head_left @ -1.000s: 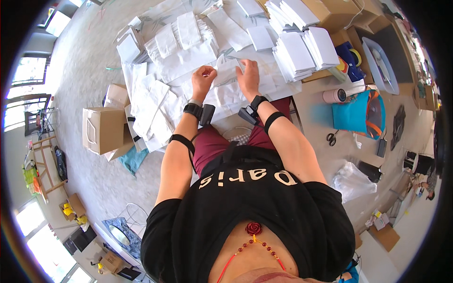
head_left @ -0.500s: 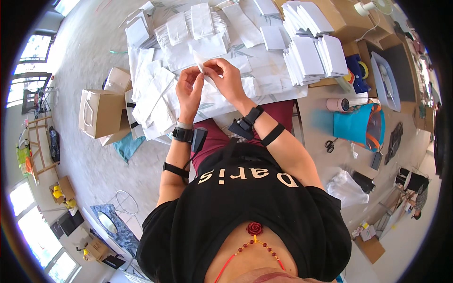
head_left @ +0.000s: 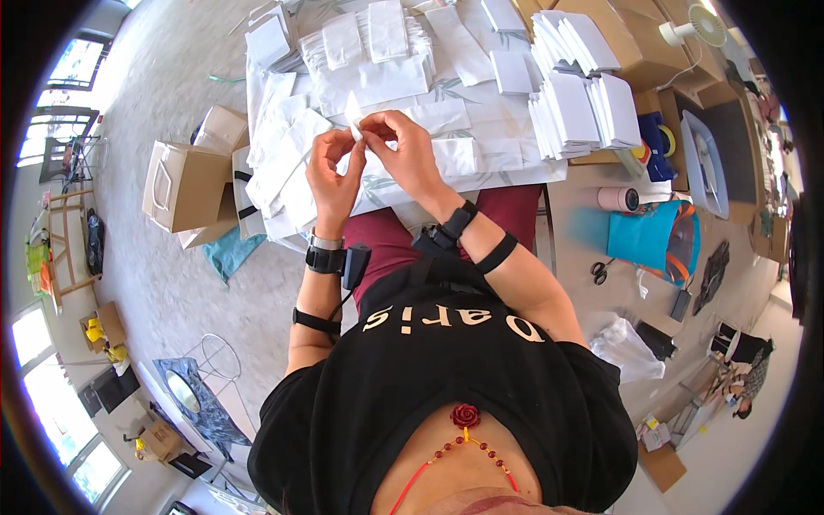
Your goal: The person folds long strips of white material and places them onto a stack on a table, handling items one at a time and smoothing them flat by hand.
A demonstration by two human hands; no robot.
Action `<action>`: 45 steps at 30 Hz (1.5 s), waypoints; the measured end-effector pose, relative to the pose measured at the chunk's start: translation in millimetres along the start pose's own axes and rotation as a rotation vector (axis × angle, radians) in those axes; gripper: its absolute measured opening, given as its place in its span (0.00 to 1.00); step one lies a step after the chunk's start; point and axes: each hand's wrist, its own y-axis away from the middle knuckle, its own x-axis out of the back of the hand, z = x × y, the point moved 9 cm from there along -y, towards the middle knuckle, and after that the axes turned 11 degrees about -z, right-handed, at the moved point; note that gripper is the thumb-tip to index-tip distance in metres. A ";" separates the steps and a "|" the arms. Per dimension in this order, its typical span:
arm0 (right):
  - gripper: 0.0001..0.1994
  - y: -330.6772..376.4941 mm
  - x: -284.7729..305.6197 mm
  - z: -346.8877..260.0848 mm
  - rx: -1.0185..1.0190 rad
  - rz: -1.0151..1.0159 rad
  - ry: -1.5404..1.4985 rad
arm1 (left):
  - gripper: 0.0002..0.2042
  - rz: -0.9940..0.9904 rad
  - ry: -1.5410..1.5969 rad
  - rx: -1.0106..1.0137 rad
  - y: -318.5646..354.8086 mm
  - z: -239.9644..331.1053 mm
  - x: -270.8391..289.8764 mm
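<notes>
Evidently pinching one small white paper piece (head_left: 354, 116) between left hand (head_left: 333, 176) and right hand (head_left: 405, 154), lifted just above the near edge of the table (head_left: 515, 172), clear of white stacks (head_left: 584, 103) far right, for working by fingertips.

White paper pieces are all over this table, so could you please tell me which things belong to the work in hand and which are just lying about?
In hand:
- small white paper piece, pinched by left hand and right hand
- flat white paper bags spread on the table
- stacked white bags

Lying about:
- scissors
- tape roll
- brown cardboard box
- small fan
</notes>
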 end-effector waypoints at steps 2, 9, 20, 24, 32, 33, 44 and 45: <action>0.06 1.5 -1.6 -6.2 0.032 0.018 0.046 | 0.10 0.004 -0.032 0.010 1.8 1.3 2.7; 0.08 5.2 -5.2 -23.3 0.079 -0.009 0.079 | 0.07 0.027 -0.087 0.067 5.9 3.0 7.5; 0.10 4.9 -16.8 -13.4 0.031 -0.048 -0.007 | 0.07 0.104 -0.400 -0.029 5.0 34.1 12.5; 0.09 5.3 -19.3 0.0 -0.040 -0.025 -0.075 | 0.06 0.084 -0.464 -0.062 4.2 41.1 9.2; 0.09 19.3 -3.3 61.1 -0.166 0.084 -0.244 | 0.06 0.056 -0.470 -0.072 -4.2 8.8 -1.8; 0.09 21.7 -0.5 68.0 -0.166 0.111 -0.318 | 0.05 0.055 -0.436 -0.050 -5.6 3.7 -4.0; 0.10 37.9 13.9 113.2 -0.306 0.241 -0.557 | 0.08 0.025 -0.298 0.141 -2.6 -54.0 -27.3; 0.10 38.4 14.4 112.7 -0.315 0.246 -0.563 | 0.10 0.006 -0.281 0.144 -1.3 -51.4 -31.4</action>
